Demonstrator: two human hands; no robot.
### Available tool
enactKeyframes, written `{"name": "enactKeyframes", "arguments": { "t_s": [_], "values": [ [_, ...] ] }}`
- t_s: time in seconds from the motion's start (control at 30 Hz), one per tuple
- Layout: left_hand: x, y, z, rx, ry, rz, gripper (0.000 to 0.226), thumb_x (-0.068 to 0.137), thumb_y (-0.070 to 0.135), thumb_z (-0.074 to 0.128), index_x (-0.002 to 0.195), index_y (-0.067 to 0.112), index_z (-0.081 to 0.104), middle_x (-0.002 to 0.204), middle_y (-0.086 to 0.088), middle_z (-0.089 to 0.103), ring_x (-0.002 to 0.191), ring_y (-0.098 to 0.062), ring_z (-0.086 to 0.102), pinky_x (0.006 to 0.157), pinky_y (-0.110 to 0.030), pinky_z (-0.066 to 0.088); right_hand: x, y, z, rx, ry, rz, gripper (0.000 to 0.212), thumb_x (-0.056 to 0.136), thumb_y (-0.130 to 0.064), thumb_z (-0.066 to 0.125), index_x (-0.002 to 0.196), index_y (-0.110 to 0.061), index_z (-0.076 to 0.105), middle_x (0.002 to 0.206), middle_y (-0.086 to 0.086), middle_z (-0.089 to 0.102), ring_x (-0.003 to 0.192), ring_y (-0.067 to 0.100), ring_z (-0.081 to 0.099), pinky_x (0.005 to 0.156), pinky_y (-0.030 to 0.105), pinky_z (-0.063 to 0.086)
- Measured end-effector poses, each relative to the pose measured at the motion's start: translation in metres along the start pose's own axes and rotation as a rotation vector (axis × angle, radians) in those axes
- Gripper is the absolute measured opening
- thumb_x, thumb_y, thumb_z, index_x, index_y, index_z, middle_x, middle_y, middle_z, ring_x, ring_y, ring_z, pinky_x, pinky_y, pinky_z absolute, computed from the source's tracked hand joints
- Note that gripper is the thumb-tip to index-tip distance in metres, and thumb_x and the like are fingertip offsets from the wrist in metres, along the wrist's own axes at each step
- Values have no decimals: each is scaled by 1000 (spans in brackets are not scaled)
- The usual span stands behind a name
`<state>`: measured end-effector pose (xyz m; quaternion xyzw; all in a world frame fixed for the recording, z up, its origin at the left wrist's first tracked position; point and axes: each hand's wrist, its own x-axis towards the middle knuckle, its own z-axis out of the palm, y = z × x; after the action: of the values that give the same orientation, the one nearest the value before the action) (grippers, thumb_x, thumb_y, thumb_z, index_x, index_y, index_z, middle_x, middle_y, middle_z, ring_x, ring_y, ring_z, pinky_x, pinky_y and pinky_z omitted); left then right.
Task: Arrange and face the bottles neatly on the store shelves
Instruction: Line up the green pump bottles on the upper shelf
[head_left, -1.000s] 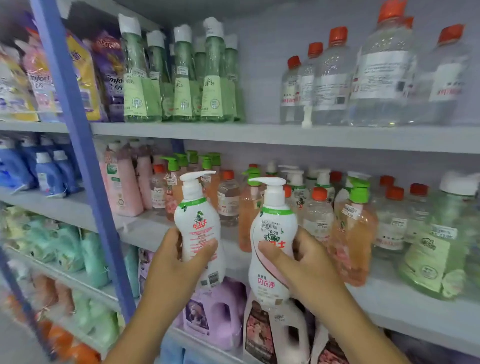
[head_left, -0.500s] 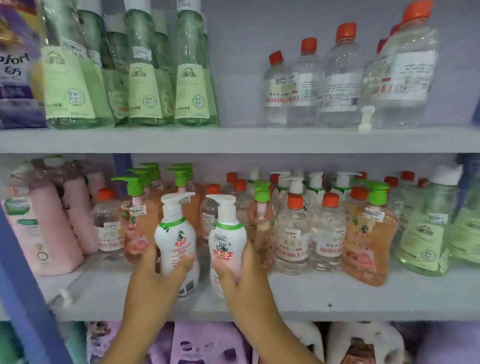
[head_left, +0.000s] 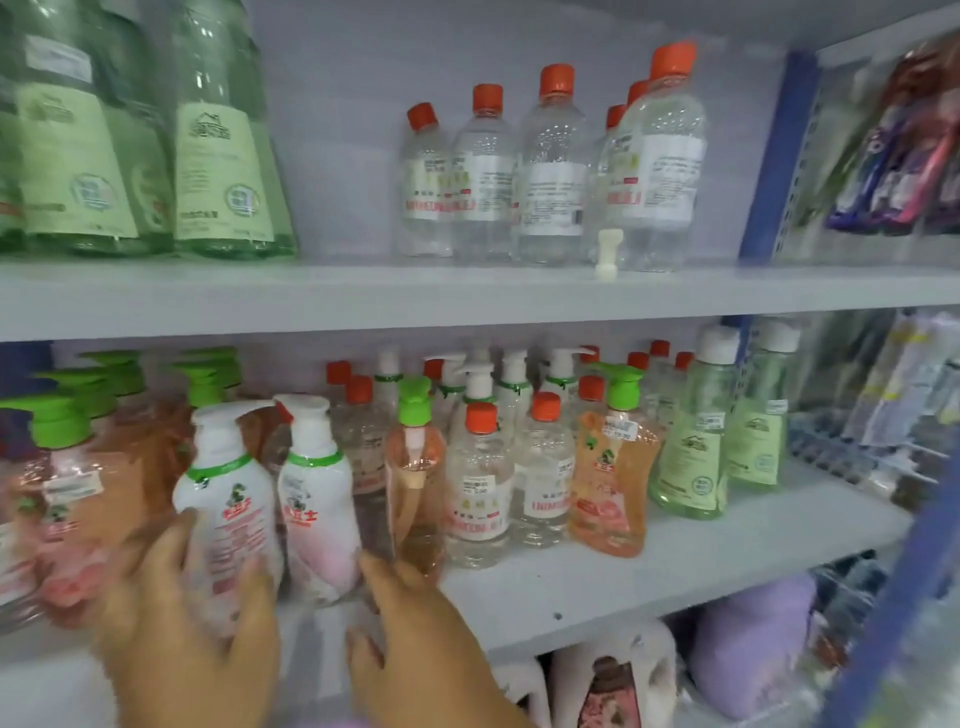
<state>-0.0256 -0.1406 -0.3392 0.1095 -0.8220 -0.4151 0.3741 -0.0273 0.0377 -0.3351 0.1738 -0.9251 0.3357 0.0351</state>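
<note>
On the grey middle shelf (head_left: 675, 566), left hand (head_left: 176, 639) fingers around a white pump bottle (head_left: 228, 509), right hand (head_left: 415, 644) fingers loose

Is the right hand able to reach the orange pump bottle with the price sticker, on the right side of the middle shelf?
Probably yes. The right hand is open at the shelf's front edge, and the orange pump bottle stands in the front row with bare shelf before it, so nothing blocks the way.

White pump bottles (head_left: 228, 509), green collars.
</note>
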Motion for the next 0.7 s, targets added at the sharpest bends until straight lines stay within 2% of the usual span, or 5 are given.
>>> {"name": "enactKeyframes", "arguments": {
  "t_s": [0.13, 0.27, 0.53, 0.63, 0.7],
  "values": [
    [-21, 63, 9, -71, -191, 257, 72, 66, 54, 48, 118, 7, 66, 137, 25, 57, 121, -35, 54, 107, -4, 13, -24, 37, -57, 275, 13, 5, 31, 97, -26, 61, 126, -34, 70, 117, -16, 66, 102, 3, 63, 97, 12, 46],
    [-77, 130, 76, -394, -41, 425, 19, 85, 31, 56, 101, 26, 66, 113, 3, 67, 106, -23, 63, 94, -33, 52, -41, 106, -125, 411, 392, -45, 22, 94, -16, 66, 89, -36, 76, 91, -15, 73, 81, 5, 69, 70, 15, 52],
    [-141, 249, 222, -473, -382, 216, 26, 93, 30, 67, 113, 47, 62, 126, 25, 60, 118, -6, 62, 97, -34, 52, -40, 278, -289, 400, 858, 125, 12, 96, -17, 66, 106, -24, 67, 112, -5, 66, 94, 0, 64, 75, 8, 46],
    [-143, 281, 274, -345, -466, 145, 49, 95, 35, 67, 139, 47, 48, 133, 37, 47, 131, -3, 51, 110, -34, 43, -14, 334, -326, 315, 789, 280, 56, 87, -41, 78, 133, -27, 50, 135, 0, 49, 126, 22, 55, 100, 33, 48],
    [-137, 292, 304, -250, -454, 65, 69, 94, 40, 68, 155, 37, 36, 141, 24, 45, 137, -11, 47, 109, -29, 39, 2, 353, -330, 390, 650, 321, 86, 73, -60, 83, 141, -27, 45, 146, 0, 51, 135, 24, 51, 108, 41, 46]
  ]
}}
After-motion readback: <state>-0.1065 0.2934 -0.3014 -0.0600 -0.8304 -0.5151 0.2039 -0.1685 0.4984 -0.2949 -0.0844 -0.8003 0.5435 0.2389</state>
